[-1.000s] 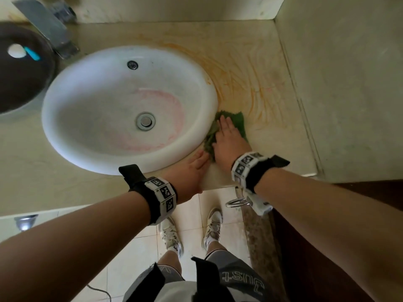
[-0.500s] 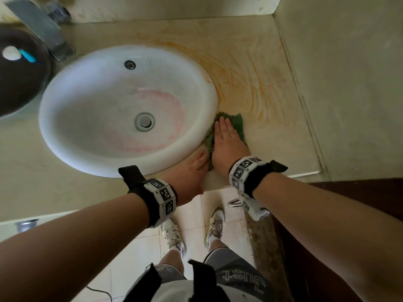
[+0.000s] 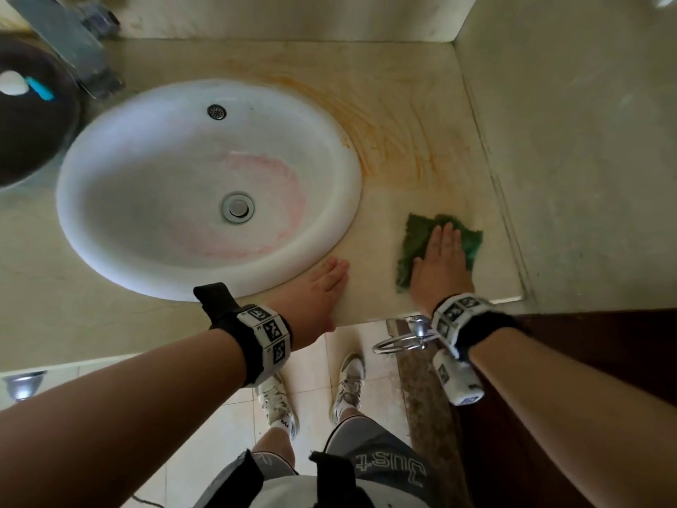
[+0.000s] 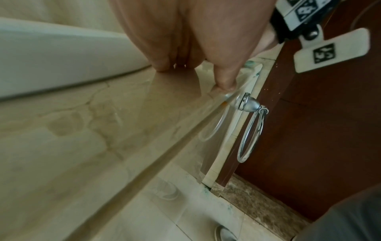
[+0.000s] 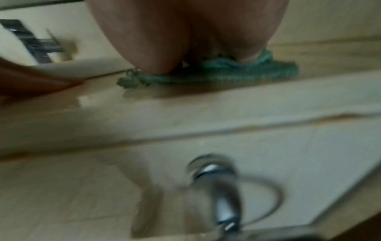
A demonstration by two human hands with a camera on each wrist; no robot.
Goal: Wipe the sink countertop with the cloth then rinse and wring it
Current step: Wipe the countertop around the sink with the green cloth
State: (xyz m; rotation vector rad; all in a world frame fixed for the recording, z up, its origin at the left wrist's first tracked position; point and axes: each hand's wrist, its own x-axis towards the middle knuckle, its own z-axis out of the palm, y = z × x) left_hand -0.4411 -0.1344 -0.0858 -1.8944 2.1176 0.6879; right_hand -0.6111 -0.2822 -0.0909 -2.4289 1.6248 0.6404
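Now right hand (image 3: 441,262) lies flat on the green cloth (image 3: 417,236), fingers straight and together, palm pressing it onto the countertop (image 3: 410,148); nothing curled round it, just pressing. Cloth sits on the counter's front right part, well right of the sink (image 3: 110,170), near the side wall (image 3: 571,141), close to the front edge. Cloth is bunched a bit, edges sticking out left and past the fingertips. Right wrist view is blurred but shows the cloth (image 5: 216,73) squashed under the palm (image 5: 185,32).

Left hand (image 3: 318,295) rests flat on the counter front edge, fingers straight, just beside the sink rim; holds nothing. Left wrist view shows fingertips (image 4: 163,63) touching the counter (image 4: 82,122) next to the white rim (image 4: 62,53), thumb (image 4: 81,81) at the edge.

Orange smear streaks (image 3: 399,130) cover the counter behind and right of the sink. Pinkish ring stain inside the basin around the drain (image 3: 237,207). Faucet (image 3: 73,45) at back left. Chrome towel ring (image 3: 403,344) hangs below the counter edge under the right wrist. Shoes (image 3: 350,383) on tiled floor.
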